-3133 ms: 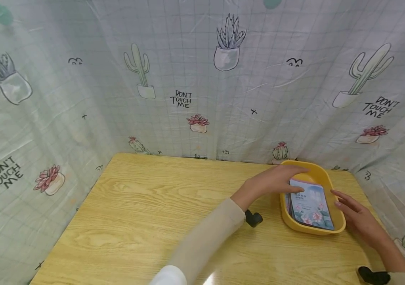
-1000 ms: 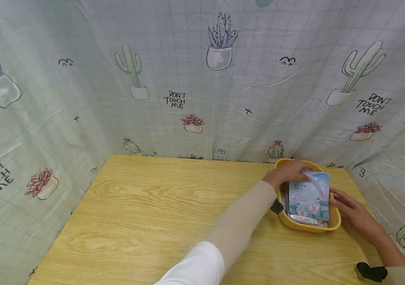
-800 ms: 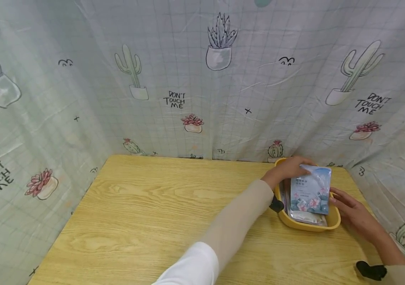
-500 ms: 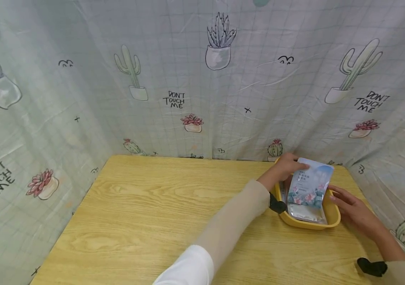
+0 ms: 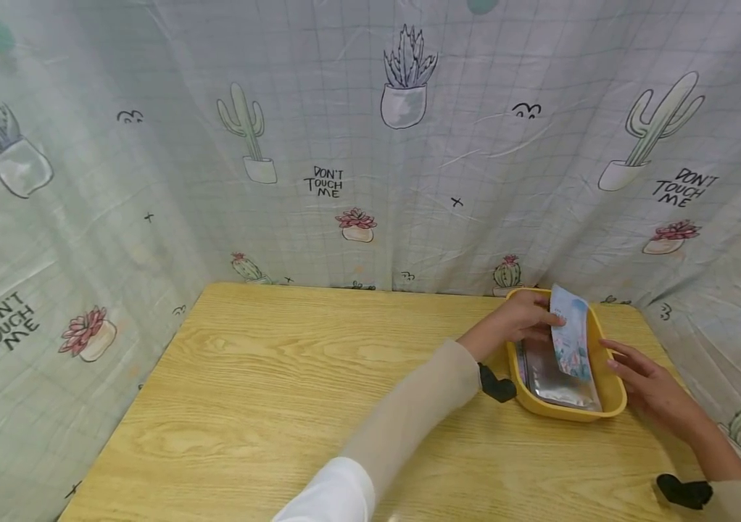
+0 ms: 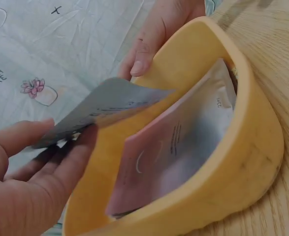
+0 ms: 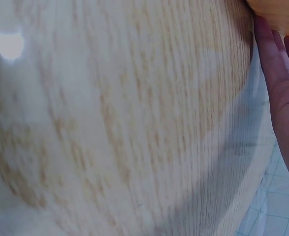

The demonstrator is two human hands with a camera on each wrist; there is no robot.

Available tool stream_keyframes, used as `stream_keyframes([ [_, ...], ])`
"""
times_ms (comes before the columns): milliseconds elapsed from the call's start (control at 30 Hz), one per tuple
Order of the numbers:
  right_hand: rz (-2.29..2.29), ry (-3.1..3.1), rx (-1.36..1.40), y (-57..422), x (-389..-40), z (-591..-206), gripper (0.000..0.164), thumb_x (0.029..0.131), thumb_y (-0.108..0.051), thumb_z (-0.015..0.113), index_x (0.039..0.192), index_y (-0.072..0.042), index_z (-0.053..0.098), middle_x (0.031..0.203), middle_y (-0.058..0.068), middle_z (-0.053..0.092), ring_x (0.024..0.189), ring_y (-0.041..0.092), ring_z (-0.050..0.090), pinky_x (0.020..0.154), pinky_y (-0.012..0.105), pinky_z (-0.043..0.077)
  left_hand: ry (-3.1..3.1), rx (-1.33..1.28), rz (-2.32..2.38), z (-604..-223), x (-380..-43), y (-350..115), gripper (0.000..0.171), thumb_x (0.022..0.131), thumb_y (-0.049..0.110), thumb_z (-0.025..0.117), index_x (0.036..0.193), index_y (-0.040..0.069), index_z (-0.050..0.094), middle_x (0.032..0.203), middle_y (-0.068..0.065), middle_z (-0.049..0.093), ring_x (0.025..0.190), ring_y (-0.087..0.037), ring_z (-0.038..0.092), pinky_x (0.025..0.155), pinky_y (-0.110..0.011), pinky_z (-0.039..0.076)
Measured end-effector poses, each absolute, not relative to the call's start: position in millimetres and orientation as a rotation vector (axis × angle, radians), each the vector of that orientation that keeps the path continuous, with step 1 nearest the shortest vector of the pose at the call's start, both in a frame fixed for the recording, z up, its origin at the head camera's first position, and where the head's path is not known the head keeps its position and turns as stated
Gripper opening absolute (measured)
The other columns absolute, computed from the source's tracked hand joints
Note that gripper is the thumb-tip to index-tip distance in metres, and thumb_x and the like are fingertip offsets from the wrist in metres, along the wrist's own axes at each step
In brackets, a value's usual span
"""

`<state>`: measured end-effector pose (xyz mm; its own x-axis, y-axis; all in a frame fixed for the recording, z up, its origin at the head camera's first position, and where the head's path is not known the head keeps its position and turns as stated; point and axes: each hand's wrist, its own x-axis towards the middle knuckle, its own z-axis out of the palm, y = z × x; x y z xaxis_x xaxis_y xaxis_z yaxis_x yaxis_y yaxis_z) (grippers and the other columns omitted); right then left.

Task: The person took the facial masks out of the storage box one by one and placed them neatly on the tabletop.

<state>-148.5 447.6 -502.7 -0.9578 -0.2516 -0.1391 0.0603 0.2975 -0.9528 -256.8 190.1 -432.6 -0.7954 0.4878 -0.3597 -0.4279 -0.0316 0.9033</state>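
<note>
My left hand (image 5: 527,316) pinches a pale blue sheet mask packet (image 5: 571,337) printed with pink lotus flowers. In the left wrist view the packet (image 6: 105,105) is tilted and bowed between the thumb and fingers, above the yellow plastic basin (image 6: 252,147). Inside the basin lies a pink-to-silver packet (image 6: 166,152) on top of others. In the head view this packet (image 5: 556,388) looks silvery and shiny. With relaxed fingers, my right hand (image 5: 654,395) touches the basin's right outer side; the right wrist view shows its fingertips (image 7: 262,29) against the yellow wall.
The basin (image 5: 566,415) stands at the back right of the wood-grain table (image 5: 292,377). A curtain (image 5: 318,130) printed with cacti hangs close behind the table and along its sides. Black straps (image 5: 497,384) are on both wrists.
The left hand has lifted the blue packet off the pile and turned it nearly edge-on, uncovering the silvery packet beneath. The right hand has stayed beside the basin.
</note>
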Motion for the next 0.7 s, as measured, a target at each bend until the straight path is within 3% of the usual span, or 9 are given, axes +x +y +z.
stream_keyframes([
  [100,-1.724,2.295,-0.168,447.5,-147.8,-501.2,0.055,0.112,-0.022,0.042,0.164,-0.021,0.023,0.133,-0.023,0.035,0.110,-0.018,0.050,0.083,0.018,0.055,1.613,0.067,1.941,-432.1,-255.1,184.6,0.022,0.088,-0.013,0.071,0.108,-0.005,0.074,0.090,-0.013,0.073,0.090,-0.031,0.072,0.094,-0.053,0.055],
  [200,-1.743,2.280,-0.175,447.1,-147.0,-501.1,0.054,0.112,-0.022,0.042,0.163,-0.022,0.024,0.131,-0.026,0.037,0.109,-0.017,0.051,0.083,0.019,0.056,1.656,0.086,1.965,-432.2,-254.5,174.9,0.017,0.089,-0.009,0.072,0.106,-0.007,0.075,0.087,-0.010,0.073,0.082,-0.024,0.071,0.092,-0.048,0.057],
  [300,-1.771,2.256,-0.197,446.1,-147.2,-502.6,0.054,0.112,-0.020,0.041,0.163,-0.022,0.025,0.130,-0.027,0.039,0.110,-0.016,0.053,0.083,0.020,0.056,1.718,0.127,1.961,-432.6,-255.9,161.6,0.013,0.091,-0.002,0.074,0.103,-0.005,0.077,0.081,-0.005,0.071,0.069,-0.016,0.066,0.076,-0.036,0.060],
  [367,-1.786,2.241,-0.207,446.7,-146.5,-503.4,0.053,0.112,-0.019,0.041,0.163,-0.020,0.025,0.130,-0.027,0.040,0.111,-0.014,0.054,0.083,0.020,0.056,1.746,0.163,1.956,-432.7,-257.6,153.5,0.013,0.092,0.002,0.073,0.103,-0.005,0.077,0.078,-0.004,0.069,0.063,-0.013,0.061,0.065,-0.029,0.056],
  [433,-1.797,2.230,-0.212,447.2,-146.4,-504.0,0.053,0.112,-0.018,0.041,0.163,-0.020,0.026,0.130,-0.027,0.042,0.111,-0.014,0.054,0.083,0.020,0.056,1.748,0.183,1.959,-432.3,-259.6,144.4,0.015,0.093,0.003,0.072,0.106,-0.004,0.077,0.078,-0.003,0.070,0.063,-0.012,0.063,0.062,-0.027,0.057],
  [533,-1.804,2.220,-0.210,447.4,-146.5,-504.3,0.053,0.112,-0.018,0.041,0.163,-0.018,0.026,0.130,-0.027,0.043,0.111,-0.014,0.054,0.083,0.020,0.056,1.725,0.203,1.963,-431.1,-263.8,129.5,0.019,0.095,0.003,0.071,0.111,-0.005,0.076,0.084,-0.007,0.073,0.067,-0.013,0.066,0.075,-0.037,0.062],
  [633,-1.785,2.237,-0.216,448.3,-146.3,-504.2,0.053,0.112,-0.019,0.042,0.163,-0.018,0.026,0.131,-0.027,0.043,0.112,-0.015,0.054,0.084,0.020,0.056,1.697,0.193,1.973,-428.3,-267.9,112.5,0.021,0.095,0.004,0.070,0.114,-0.004,0.075,0.092,-0.011,0.076,0.072,-0.015,0.070,0.091,-0.048,0.058],
  [700,-1.753,2.257,-0.226,449.8,-145.6,-504.1,0.054,0.112,-0.019,0.041,0.163,-0.019,0.023,0.133,-0.026,0.040,0.113,-0.017,0.051,0.085,0.019,0.055,1.678,0.183,1.990,-425.9,-270.4,99.8,0.020,0.096,0.003,0.070,0.114,-0.005,0.075,0.094,-0.011,0.076,0.074,-0.015,0.070,0.095,-0.050,0.056],
])
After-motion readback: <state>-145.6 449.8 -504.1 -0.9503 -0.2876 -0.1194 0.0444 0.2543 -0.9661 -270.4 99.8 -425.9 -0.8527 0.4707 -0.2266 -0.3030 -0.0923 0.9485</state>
